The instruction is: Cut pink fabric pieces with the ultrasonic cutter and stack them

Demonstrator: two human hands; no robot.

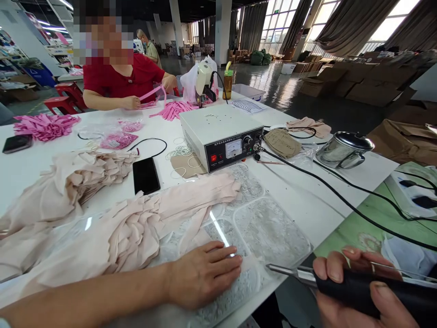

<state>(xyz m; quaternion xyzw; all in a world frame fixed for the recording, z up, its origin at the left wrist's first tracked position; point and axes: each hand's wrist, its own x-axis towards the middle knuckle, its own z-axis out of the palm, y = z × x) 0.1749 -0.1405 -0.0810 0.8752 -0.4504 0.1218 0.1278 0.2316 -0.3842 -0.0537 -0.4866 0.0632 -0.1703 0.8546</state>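
My left hand [208, 273] lies flat with its fingers stretched out, resting on a thin pale-pink fabric strip [251, 264] on the clear patterned mat [273, 228]. My right hand [362, 287] is wrapped round the black handle of an ultrasonic handpiece [295, 272]. Its pointed metal tip is just right of the strip's end; whether they touch, I cannot tell. Some thin metal thing also shows by the right fingers. Piles of pale-pink fabric pieces [133, 232] spread over the mat beyond my left forearm.
A control box [221, 132] with a dial stands mid-table; black cables run off right. A phone [146, 175] lies left of it, a steel mug [344, 148] to the right. Across the table, a person in red [126, 82] handles pink strips near a pink heap [46, 126].
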